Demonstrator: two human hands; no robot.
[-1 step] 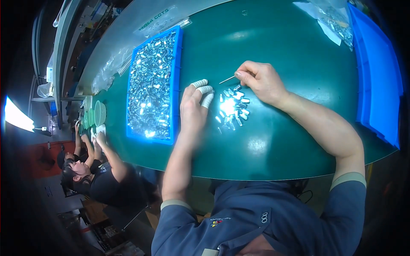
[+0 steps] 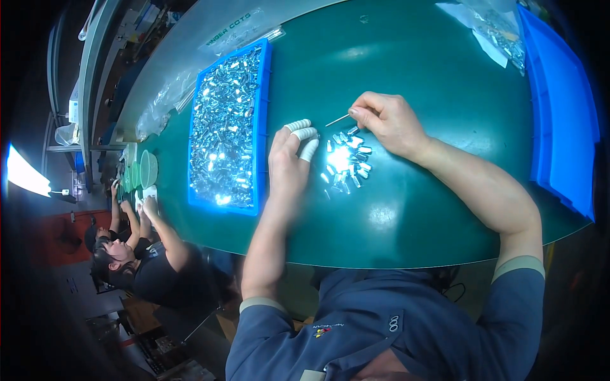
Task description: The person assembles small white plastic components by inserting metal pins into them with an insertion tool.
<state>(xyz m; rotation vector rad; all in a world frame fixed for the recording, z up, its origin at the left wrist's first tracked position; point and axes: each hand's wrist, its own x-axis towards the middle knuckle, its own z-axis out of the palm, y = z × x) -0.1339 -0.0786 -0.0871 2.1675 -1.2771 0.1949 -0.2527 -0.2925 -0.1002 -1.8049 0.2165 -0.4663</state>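
Observation:
My right hand [image 2: 389, 124] pinches a thin metal rod [image 2: 337, 120] between thumb and forefinger. The rod's tip points left toward my left hand [image 2: 291, 155], with a small gap between them. White ribbed finger cots [image 2: 305, 133] cover several of that hand's fingertips. Its fingers are curled together, and whatever they hold is too small to make out. Between and just below both hands lies a loose pile of small shiny metal pieces [image 2: 362, 166] on the green tabletop [image 2: 438, 209]. Bright glare washes out the middle of the pile.
Left of my left hand, a blue tray [image 2: 261, 127] is filled with similar metal pieces. Another blue bin [image 2: 562, 120] stands at the far right, beside a clear bag [image 2: 499, 35] of parts. Plastic bags lie at the back left. Two people work farther left near green baskets [image 2: 149, 168].
The rod's tip has shifted very slightly toward my left hand. Everything else looks the same.

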